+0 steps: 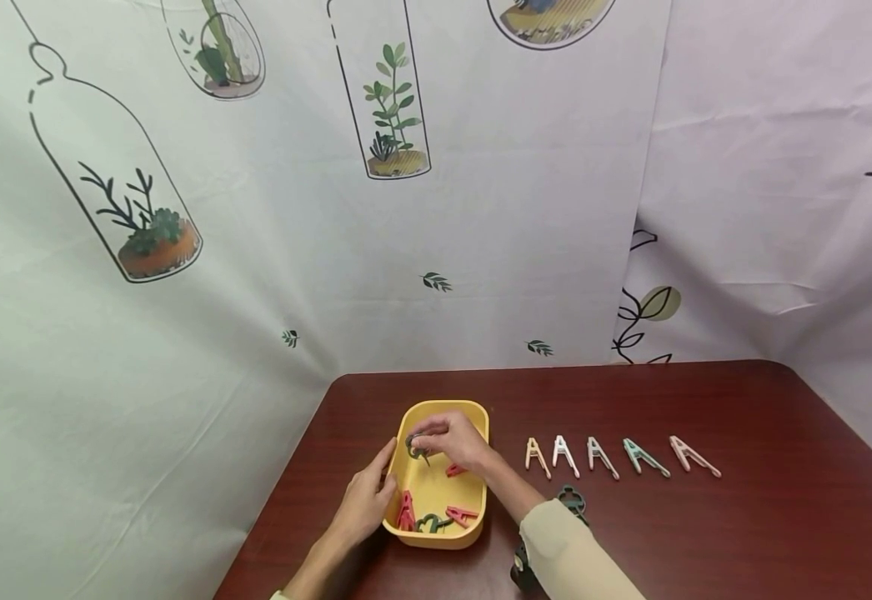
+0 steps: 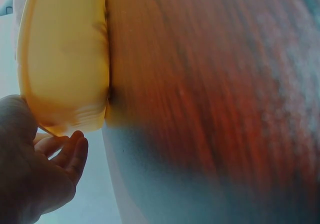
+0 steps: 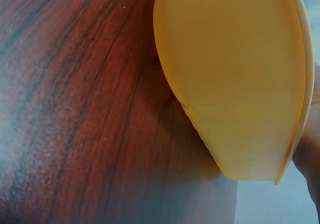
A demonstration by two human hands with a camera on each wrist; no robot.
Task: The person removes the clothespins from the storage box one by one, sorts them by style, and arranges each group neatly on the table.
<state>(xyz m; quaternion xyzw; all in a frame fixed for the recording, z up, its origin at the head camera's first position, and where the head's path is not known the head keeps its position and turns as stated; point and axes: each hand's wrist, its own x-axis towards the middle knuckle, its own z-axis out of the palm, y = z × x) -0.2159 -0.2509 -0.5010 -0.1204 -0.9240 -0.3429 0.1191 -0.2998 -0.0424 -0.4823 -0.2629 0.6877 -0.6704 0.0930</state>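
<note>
A yellow bin (image 1: 436,540) stands on the table, holding several red clothespins (image 1: 406,510) and a dark green clip (image 1: 433,523) near its front wall. My left hand (image 1: 364,500) grips the bin's left rim; in the left wrist view, its curled fingers (image 2: 75,154) are at the rim. My right hand (image 1: 454,440) reaches over the bin from the right and pinches another dark green clip (image 1: 414,450), with rounded loops, above the bin floor. The right wrist view shows the bin's outer wall (image 3: 235,84), but the right fingertips are hidden there.
Right of the bin, a row of clothespins runs across the brown table (image 1: 744,533): yellow (image 1: 533,457), white (image 1: 565,455), grey (image 1: 602,457), green (image 1: 644,457) and pink (image 1: 694,455). A dark green clip (image 1: 572,498) lies beside the right sleeve (image 1: 574,550). A patterned cloth hangs behind.
</note>
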